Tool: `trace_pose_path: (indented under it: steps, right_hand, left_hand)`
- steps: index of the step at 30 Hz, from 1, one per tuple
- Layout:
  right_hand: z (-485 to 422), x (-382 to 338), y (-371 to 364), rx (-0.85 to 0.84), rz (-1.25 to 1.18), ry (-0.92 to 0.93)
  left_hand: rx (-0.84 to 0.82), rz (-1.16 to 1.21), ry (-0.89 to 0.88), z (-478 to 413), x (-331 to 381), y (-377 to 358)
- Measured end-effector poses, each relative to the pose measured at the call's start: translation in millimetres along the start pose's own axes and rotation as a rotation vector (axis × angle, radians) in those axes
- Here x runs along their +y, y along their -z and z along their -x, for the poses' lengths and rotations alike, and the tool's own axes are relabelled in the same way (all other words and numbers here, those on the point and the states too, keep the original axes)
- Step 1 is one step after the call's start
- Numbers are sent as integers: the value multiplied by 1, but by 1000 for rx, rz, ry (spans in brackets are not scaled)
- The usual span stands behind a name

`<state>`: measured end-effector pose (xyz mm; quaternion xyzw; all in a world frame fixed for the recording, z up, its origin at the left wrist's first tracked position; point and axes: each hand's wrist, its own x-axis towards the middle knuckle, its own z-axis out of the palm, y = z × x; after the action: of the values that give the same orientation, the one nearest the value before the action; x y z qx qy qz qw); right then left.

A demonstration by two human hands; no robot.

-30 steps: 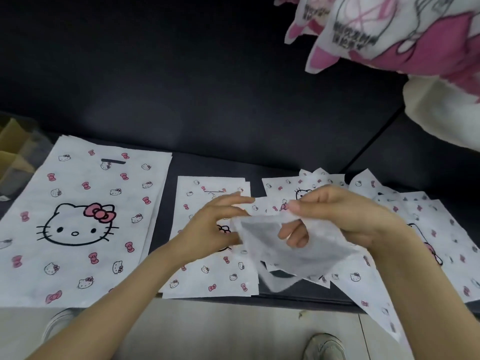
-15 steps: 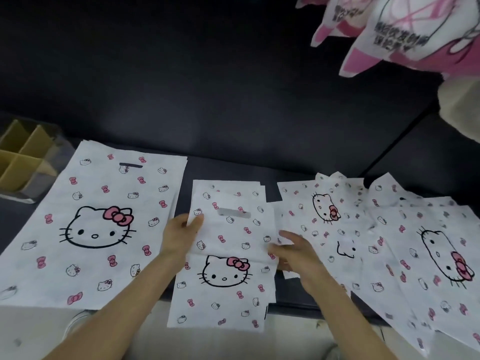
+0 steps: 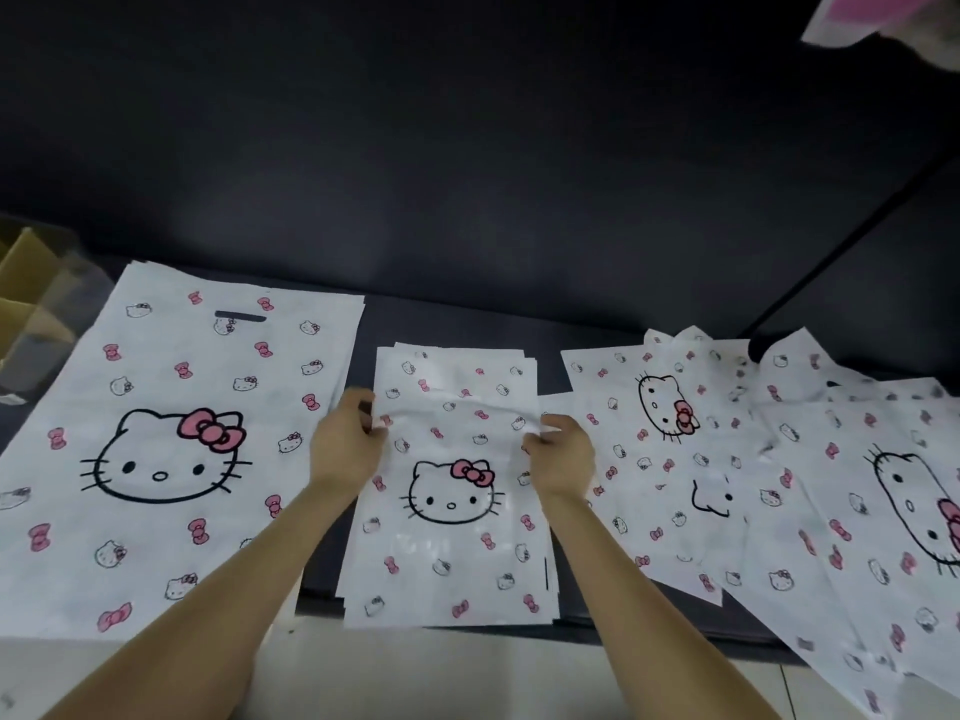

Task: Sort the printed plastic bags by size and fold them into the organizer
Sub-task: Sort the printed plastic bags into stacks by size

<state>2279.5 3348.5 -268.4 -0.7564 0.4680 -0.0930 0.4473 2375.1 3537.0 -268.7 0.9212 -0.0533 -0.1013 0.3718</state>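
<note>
Both hands (image 3: pixel 347 445) (image 3: pixel 563 453) pinch mid bag (image 3: pixel 450 498) side edges w/ fingers (image 3: pixel 363 402).

A large bag (image 3: pixel 171 449) lay flat at the left of the table (image 3: pixel 457 324), with the organizer (image 3: pixel 31 304) behind it at the far left edge. Just to its right, in the middle, sat a stack of medium bags (image 3: pixel 457 511), its near end hanging over the front edge of the table. The left hand (image 3: pixel 345 446) held the top bag's left edge and the right hand (image 3: pixel 563 454) its right edge. To the right of the stack lay a loose pile of bags (image 3: pixel 727 459), overlapping one another at angles and spreading to the right edge, some hanging past the front edge.
</note>
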Motion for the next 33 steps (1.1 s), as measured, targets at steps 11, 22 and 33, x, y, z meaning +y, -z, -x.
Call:
trace_pose_path:
  steps: [11, 22, 33]
  right_hand:
    - [-16, 56, 47, 284, 467, 199]
    - [-10, 103, 103, 295, 383, 341]
    - [75, 72, 125, -717, 51, 448]
  left_hand:
    - [-341, -737, -633, 36, -37, -49]
    - [-514, -766, -391, 26, -14, -31]
    - [-558, 727, 673, 26, 37, 8]
